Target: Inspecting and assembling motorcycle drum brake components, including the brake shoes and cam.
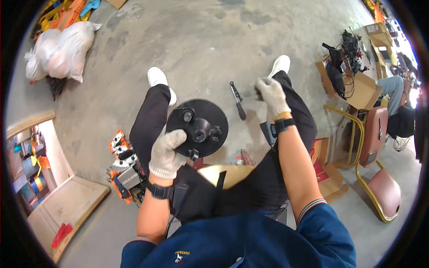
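My left hand (167, 154), in a pale knit glove, grips the edge of a black round disc (214, 114) with a raised hub in its middle and several knobs or posts standing on its face. The disc is held tilted up between my knees. Out to the right, my gloved right hand (272, 94) is raised beside my right leg with its fingers curled. A small dark bit shows at its fingertips, too small to name. On the floor between the two hands lies a ratchet-like tool (237, 100) with a black handle.
White plastic sacks (67, 51) lie at the far left. Orange and white power tools (121, 152) sit beside my left leg. To the right stand an open carton of black cables (346, 76), a gold-framed chair (375, 138) and another cardboard box (328, 174). A seated person (393, 91) is behind them.
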Demonstrator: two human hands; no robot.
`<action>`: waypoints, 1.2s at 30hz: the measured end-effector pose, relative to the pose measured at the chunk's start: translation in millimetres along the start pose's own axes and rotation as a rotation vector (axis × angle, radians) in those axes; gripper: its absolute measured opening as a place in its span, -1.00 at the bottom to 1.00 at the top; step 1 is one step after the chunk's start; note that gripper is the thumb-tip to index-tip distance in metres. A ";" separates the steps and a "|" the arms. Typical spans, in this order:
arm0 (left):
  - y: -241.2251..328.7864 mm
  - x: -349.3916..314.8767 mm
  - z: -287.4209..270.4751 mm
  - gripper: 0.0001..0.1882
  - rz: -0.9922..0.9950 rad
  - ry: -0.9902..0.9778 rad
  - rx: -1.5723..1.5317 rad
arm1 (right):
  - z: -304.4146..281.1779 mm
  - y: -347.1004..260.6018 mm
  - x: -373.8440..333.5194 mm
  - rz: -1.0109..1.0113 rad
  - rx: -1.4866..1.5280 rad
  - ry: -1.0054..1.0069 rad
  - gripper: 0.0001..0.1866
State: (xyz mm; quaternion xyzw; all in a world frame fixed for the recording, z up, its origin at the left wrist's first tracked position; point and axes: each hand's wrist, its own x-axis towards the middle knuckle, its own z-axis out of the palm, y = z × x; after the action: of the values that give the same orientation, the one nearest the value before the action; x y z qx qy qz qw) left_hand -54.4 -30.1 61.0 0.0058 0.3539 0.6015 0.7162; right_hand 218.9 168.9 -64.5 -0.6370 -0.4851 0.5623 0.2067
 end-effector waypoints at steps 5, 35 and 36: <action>11.8 31.0 -1.4 -0.19 -0.069 0.220 0.033 | 22.3 130.6 75.2 0.255 -0.253 -0.036 -0.72; 1.4 60.5 9.1 -0.27 -0.121 0.176 0.152 | 29.7 38.9 53.5 0.275 0.580 -0.057 -0.84; -2.5 56.0 7.1 -0.31 -0.070 0.133 0.119 | 23.4 18.0 33.9 0.273 0.660 -0.062 -0.86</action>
State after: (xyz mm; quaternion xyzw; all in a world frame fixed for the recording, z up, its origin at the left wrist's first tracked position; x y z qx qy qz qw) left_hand -47.2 20.7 37.2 -0.0040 0.4360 0.5531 0.7099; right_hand 200.9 183.1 -103.2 -0.5773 -0.1939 0.7303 0.3096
